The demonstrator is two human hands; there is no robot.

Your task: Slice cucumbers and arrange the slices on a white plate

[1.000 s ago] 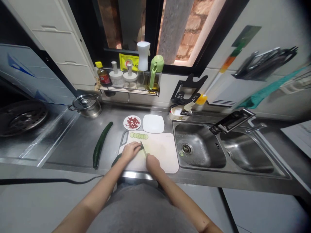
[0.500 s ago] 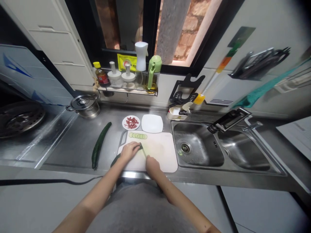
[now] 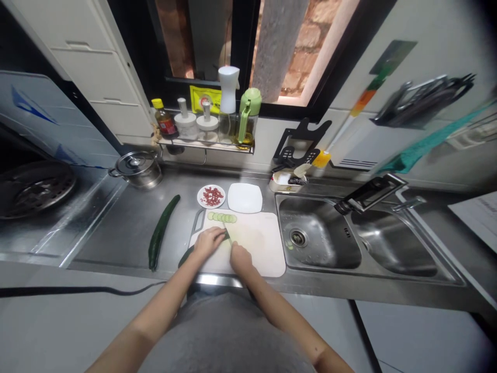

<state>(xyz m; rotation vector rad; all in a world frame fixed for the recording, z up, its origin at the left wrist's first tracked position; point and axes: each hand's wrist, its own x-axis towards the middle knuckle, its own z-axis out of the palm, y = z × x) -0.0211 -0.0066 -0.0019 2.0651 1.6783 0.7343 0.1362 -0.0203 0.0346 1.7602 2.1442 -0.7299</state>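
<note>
Head view: my left hand [image 3: 208,242] has its fingers curled down over the part-cut cucumber [image 3: 187,255], and my right hand [image 3: 240,258] is closed round the knife [image 3: 229,238], its blade by the cucumber's end (whether they touch, I can't tell). Pale slices [image 3: 222,217] already lie in a row beyond my left fingers on the cutting board [image 3: 266,243], so I judge the slicing partly done, with some length uncut.

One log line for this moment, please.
left hand: holding partly hidden cucumber | right hand: gripping knife | cutting board: cucumber slices near far edge | left of board: second cucumber
</note>
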